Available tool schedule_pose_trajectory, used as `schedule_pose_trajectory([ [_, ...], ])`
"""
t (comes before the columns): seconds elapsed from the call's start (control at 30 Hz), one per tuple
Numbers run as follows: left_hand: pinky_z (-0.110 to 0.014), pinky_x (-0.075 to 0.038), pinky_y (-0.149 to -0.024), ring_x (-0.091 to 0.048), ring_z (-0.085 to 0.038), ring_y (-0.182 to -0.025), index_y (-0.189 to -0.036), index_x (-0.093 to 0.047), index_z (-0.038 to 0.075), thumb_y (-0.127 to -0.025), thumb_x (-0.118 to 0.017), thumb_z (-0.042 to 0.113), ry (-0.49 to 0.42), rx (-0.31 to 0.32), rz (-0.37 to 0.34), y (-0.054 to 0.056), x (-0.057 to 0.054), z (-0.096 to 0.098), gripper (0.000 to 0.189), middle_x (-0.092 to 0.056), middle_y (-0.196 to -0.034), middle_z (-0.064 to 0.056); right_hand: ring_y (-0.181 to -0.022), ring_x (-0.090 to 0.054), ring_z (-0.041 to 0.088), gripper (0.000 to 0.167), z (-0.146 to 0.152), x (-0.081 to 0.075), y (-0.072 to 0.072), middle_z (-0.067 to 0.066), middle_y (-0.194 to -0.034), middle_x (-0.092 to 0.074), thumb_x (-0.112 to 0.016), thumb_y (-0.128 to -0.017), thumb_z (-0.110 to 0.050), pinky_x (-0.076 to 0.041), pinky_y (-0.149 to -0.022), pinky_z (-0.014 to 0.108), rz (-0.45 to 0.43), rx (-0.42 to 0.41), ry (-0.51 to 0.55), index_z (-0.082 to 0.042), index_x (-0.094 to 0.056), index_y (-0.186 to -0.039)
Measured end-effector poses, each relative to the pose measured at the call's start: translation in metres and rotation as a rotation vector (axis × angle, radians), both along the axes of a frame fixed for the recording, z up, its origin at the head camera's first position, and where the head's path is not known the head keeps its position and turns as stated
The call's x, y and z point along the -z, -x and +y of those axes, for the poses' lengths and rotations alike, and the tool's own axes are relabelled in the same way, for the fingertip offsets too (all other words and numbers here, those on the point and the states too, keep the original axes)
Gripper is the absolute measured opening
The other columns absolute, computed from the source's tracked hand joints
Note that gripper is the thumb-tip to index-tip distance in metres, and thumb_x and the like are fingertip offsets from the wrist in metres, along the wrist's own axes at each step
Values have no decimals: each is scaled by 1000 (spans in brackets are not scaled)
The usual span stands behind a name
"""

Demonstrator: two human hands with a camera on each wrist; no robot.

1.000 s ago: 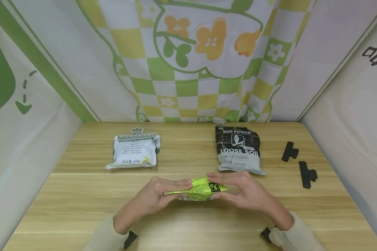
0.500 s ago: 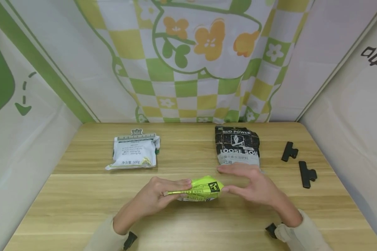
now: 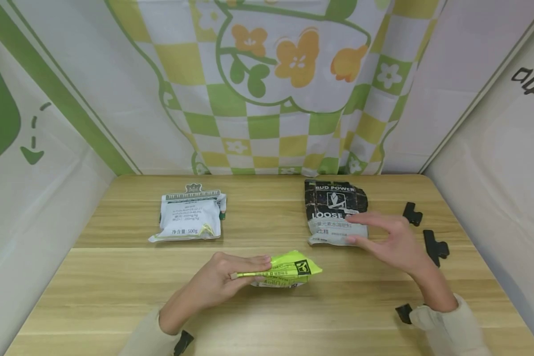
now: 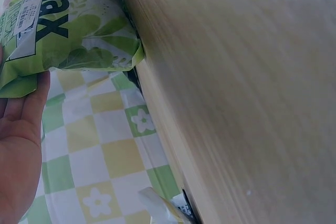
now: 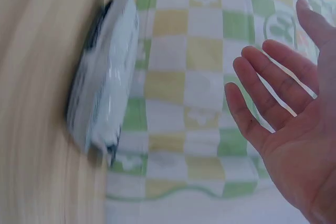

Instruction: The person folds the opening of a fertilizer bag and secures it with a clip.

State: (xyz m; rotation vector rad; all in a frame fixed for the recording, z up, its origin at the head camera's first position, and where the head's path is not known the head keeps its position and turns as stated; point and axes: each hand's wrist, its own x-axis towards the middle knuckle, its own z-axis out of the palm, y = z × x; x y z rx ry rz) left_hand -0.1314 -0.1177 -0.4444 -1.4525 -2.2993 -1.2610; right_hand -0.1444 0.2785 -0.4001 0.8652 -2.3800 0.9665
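Note:
A green packaging bag (image 3: 285,269) stands on the table near the middle, its top folded over. My left hand (image 3: 231,274) pinches the folded top at its left end, thumb below and fingers above. In the left wrist view the bag's printed front (image 4: 79,30) shows large dark letters. My right hand (image 3: 396,242) holds nothing, its fingers spread apart from the thumb; it overlaps the black and grey "LOOSE SOIL" bag (image 3: 333,210) in the head view. Just right of this hand are two black clips, the farther one (image 3: 412,214) and the nearer one (image 3: 436,245).
At the back left lies a white bag (image 3: 189,217) with a piano-patterned clip (image 3: 193,194) across its top. A checked curtain (image 3: 267,123) hangs behind the wooden table (image 3: 115,277). Fabric walls (image 3: 507,163) stand on both sides.
My right hand has let go of the green bag's right end and moved right, toward the black clips. The left hand has stayed on the fold.

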Motion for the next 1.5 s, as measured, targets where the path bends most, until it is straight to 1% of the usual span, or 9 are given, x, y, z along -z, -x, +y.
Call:
schedule_pose_trajectory([
  [0.23, -24, -57, -99, -77, -25, -113, -122, -78, 10, -91, -78, 5, 1, -7, 2, 0, 0, 0, 31, -74, -128, -13, -107, -64, -14, 36, 36, 1, 5, 11, -109, -82, -89, -79, -1, -46, -93, 1, -50, 196, -32, -10, -81, -113],
  [0.4, -24, -57, -100, -77, -26, -113, -123, -78, 10, -92, -77, 5, -1, -6, 7, 0, 0, 0, 32, -74, -129, -12, -99, -57, -19, 25, 63, 4, 8, 15, -118, -79, -81, -93, -16, -46, -81, 5, -230, 335, -12, -12, -80, -117],
  [0.53, -24, -57, -100, -76, -25, -114, -124, -78, 11, -92, -77, 5, 1, -12, 2, 0, -1, 0, 32, -74, -129, -12, -96, -54, -21, 30, 85, 7, 8, 14, -127, -75, -75, -99, -29, -47, -75, 8, -345, 427, -9, -12, -78, -123],
  [0.7, -24, -57, -101, -76, -25, -115, -123, -78, 12, -92, -77, 5, 1, -13, -27, 0, -1, -1, 32, -74, -129, -11, -93, -54, -23, 38, 107, 15, 10, 9, -129, -74, -72, -101, -37, -49, -73, 6, -406, 497, -25, -9, -76, -127],
  [0.87, -22, -55, -102, -76, -26, -115, -124, -78, 13, -92, -76, 3, -12, -19, -46, 0, -1, -2, 33, -74, -128, -10, -87, -50, -26, 44, 126, 24, 11, 27, -127, -73, -70, -102, -35, -48, -72, 4, -440, 532, -42, 0, -73, -128],
  [0.93, -21, -57, -100, -76, -27, -114, -124, -78, 11, -92, -76, 2, -21, -10, -34, 1, -1, -2, 33, -75, -128, -12, -91, -58, -16, 48, 135, 26, 11, 30, -128, -71, -69, -103, -38, -48, -69, 7, -463, 567, -73, 1, -71, -130],
  [1.03, -20, -57, -99, -76, -27, -114, -124, -78, 11, -92, -77, 2, -26, 2, -24, 2, 0, 0, 33, -75, -127, -12, -97, -72, 18, 52, 150, 31, 12, 31, -126, -71, -66, -103, -41, -50, -66, 14, -506, 610, -139, 4, -69, -130],
  [1.13, -21, -57, -98, -76, -27, -113, -123, -78, 10, -92, -77, 3, -22, 5, -17, 2, 0, 0, 32, -75, -127, -13, -104, -69, 46, 52, 163, 38, 13, 34, -122, -71, -66, -103, -39, -51, -68, 23, -546, 610, -204, 8, -69, -126],
  [1.5, -24, -57, -101, -76, -24, -115, -122, -78, 9, -94, -76, 6, -8, 1, -29, 0, -3, -1, 28, -75, -128, -11, -105, -63, 55, 71, 184, 41, 8, 42, -120, -65, -65, -102, -47, -57, -81, 55, -773, 610, -346, 20, -58, -125],
])
